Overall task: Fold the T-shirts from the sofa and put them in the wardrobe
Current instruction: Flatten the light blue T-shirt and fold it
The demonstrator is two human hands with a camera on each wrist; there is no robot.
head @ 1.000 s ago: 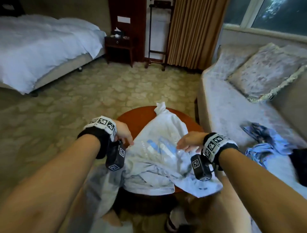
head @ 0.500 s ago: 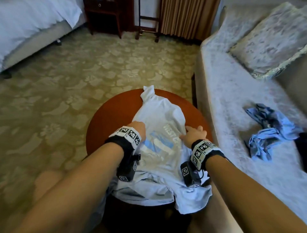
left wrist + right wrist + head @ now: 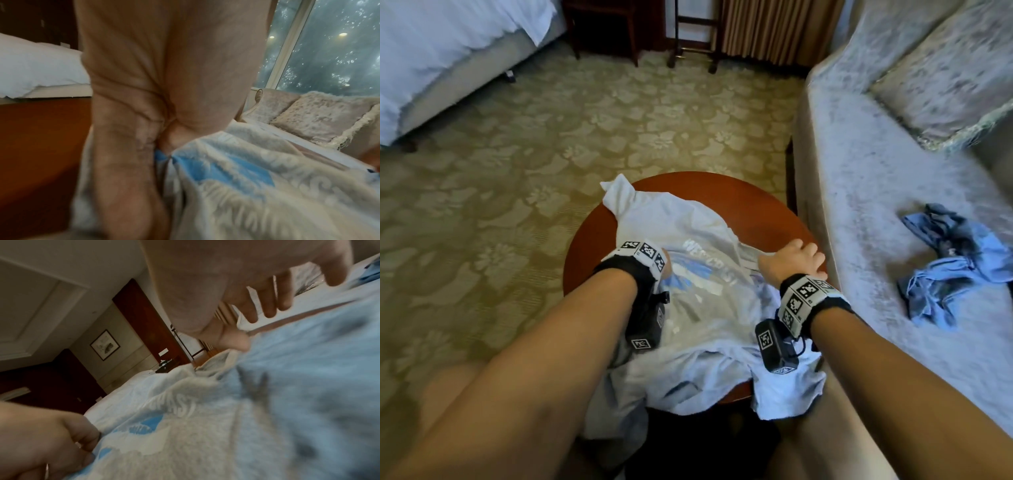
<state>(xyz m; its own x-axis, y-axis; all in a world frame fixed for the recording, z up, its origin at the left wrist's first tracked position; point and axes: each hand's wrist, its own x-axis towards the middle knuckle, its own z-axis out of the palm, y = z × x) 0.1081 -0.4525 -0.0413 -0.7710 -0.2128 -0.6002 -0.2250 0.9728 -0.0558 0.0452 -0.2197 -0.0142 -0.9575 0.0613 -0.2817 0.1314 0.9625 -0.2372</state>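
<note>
your left hand [image 3: 666, 270] pinches the t-shirt [image 3: 688, 301] mid-print; right hand [image 3: 792, 262], fingers spread, presses its sofa-side edge (long axis runs away from you).

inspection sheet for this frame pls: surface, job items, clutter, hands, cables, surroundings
surface: round wooden table, mostly covered by a shirt.
job's things: white T-shirt with blue print spread on the table, hem hanging over the near edge; blue T-shirt crumpled on the sofa.
clutter: nothing seen on the table beyond the shirt.
hands: left hand curled, gripping the white shirt at its print; right hand on the shirt's right edge, fingers spread and straight in the wrist view.
cables: short cable at the right wrist camera.
surroundings: patterned carpet, bed, cushion, curtain, dark wooden furniture. Wardrobe not identifiable.
</note>
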